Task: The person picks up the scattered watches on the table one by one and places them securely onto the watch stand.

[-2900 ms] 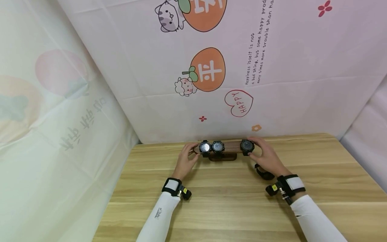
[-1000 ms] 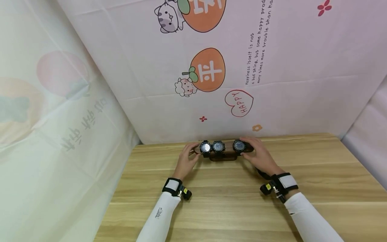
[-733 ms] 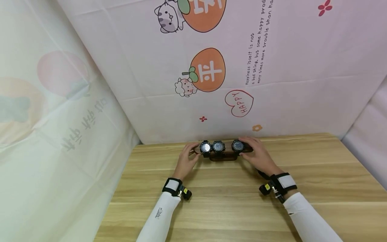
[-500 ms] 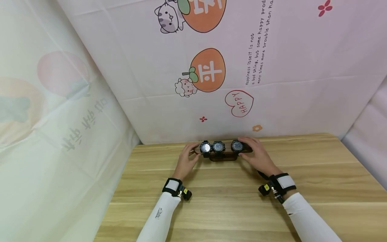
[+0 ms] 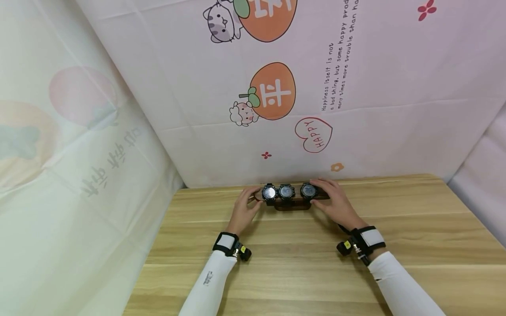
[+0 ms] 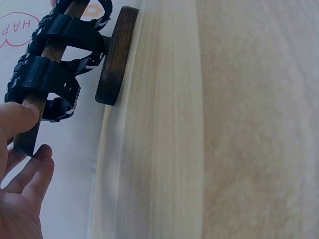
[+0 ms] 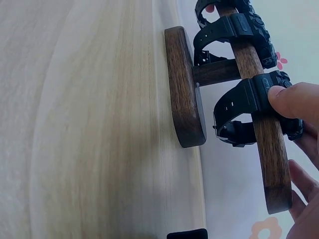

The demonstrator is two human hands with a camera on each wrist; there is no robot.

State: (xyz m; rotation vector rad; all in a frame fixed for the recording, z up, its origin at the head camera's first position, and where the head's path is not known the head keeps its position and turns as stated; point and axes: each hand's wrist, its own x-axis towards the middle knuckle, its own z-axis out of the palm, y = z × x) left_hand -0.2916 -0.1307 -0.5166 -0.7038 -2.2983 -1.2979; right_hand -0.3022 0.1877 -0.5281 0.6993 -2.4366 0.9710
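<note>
Wht sleeves (image 5: 402, 281), dk print (image 5: 207, 278) L; blk wrist straps (image 5: 226, 243), blk cams (image 5: 245, 253), yel tags (image 5: 347, 244).

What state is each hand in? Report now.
Left hand: holding the wooden watch stand by its left end.
Right hand: holding the rightmost black wristwatch on that stand.

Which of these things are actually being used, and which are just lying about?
In use:
wooden stand
three watches on it
left hand, holding the stand's end
right hand, gripping the rightmost watch

Seemingly idle:
printed cloth
black item, mostly cut off; role unclear

The wooden table (image 5: 292, 272) bears a watch stand (image 5: 292, 206), black object (image 7: 187, 234).
</note>
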